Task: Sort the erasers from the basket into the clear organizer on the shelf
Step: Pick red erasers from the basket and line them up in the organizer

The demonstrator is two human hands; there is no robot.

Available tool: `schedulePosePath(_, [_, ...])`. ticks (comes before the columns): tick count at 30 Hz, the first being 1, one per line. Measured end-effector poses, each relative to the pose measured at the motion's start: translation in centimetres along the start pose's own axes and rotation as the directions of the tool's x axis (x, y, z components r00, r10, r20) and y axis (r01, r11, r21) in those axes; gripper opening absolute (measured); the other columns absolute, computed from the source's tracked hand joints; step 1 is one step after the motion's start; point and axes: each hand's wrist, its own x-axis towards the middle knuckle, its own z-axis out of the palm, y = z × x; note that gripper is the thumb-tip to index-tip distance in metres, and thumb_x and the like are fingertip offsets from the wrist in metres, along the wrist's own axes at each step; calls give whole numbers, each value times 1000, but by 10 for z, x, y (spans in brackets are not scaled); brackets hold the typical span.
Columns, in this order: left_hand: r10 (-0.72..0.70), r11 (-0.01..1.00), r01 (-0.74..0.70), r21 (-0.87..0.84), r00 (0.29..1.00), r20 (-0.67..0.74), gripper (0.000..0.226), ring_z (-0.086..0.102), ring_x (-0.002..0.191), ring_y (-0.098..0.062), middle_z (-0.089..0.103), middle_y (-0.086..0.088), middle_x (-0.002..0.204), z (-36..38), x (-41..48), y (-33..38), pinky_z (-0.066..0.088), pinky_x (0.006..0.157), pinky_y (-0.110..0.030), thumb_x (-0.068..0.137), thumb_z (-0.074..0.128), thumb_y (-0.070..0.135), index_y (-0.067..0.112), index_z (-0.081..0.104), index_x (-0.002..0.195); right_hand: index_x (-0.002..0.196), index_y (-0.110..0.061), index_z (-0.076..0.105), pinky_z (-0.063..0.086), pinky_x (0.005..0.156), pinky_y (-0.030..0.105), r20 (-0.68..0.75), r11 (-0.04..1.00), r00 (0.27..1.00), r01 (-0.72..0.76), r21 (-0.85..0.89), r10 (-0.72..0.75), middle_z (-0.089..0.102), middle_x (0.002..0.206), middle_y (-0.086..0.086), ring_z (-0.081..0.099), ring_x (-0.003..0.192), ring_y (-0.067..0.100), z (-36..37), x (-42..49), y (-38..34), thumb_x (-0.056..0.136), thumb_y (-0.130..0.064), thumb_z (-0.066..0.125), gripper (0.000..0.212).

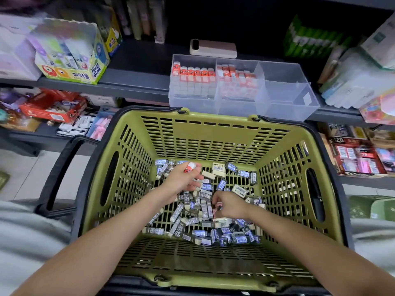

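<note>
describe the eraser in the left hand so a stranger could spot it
Look into the olive-green basket in the middle. Near its back wall, the left hand holds one eraser up. Its red-and-white wrapper sets it apart from the dark-sleeved 2B erasers loose beneath.

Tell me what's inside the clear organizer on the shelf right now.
The clear organizer holds a neat row of red-and-white erasers in its left compartment and a looser batch in the middle; the right section looks empty. How deep the stacks go is blurred.
</note>
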Motion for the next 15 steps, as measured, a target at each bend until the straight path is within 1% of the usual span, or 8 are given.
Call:
schedulePosePath(2, [-9,1000,9,-11,1000,-4,17,64,75,-18,69,-9,96,0,0,1,51,67,-25,98,52,21,16,58,113,111,-9,58,47,92,35,41,995,996,-76,68,73,57,119,5,57,109,23,-2,1,-2,77,-19,74,39])
schedulePosePath(4, [-11,1000,11,-11,1000,-4,18,63,74,-16,69,-7,93,0,0,2,51,66,-24,97,53,20,14,58,113,114,-10,61,44,96,35,81,995,992,-95,-15,96,58,125,4,55,112,22,-2,3,-5,78,-26,72,41])
schedulePosePath(6, [-12,1000,12,8,1000,-5,19,62,74,-15,68,-6,90,1,0,0,52,66,-24,96,55,21,10,58,111,115,-10,61,43,94,33,96,992,989,-106,-70,112,58,126,5,56,111,21,1,5,-7,80,-29,70,41])
schedulePosePath(8, [-21,999,21,42,1000,0,19,62,75,-16,68,-7,92,1,1,-2,52,68,-25,96,55,21,9,58,110,107,-10,64,45,91,32,100,991,988,-111,-74,118,61,121,4,58,103,19,1,6,-7,80,-30,70,34])
schedulePosePath(10, [-34,996,32,86,999,18,17,62,76,-15,68,-7,94,1,0,-3,53,68,-23,96,55,20,8,58,108,93,-12,66,45,91,34,118,995,988,-102,-15,103,64,111,4,58,103,20,-1,5,-6,79,-27,72,22])
schedulePosePath(11, [-36,993,32,113,999,36,17,62,78,-15,67,-7,95,0,0,-3,53,68,-23,96,55,20,8,58,108,87,-14,66,45,89,34,124,995,988,-95,34,90,65,105,5,59,100,21,-4,2,-6,78,-24,74,16])
schedulePosePath(13, [-42,983,23,181,994,100,21,63,86,-18,67,-8,100,0,-1,-4,54,77,-26,95,55,21,6,58,109,79,-15,64,48,80,32,98,989,993,-82,121,71,65,96,6,59,87,19,-14,-4,-8,77,-20,75,12])
schedulePosePath(15, [-80,965,27,262,978,191,27,64,100,-20,67,-9,109,3,-4,-3,53,89,-30,94,56,23,6,58,115,79,-15,63,48,64,26,55,969,997,-63,237,51,64,87,7,55,67,16,-32,-10,-12,77,-19,74,12])
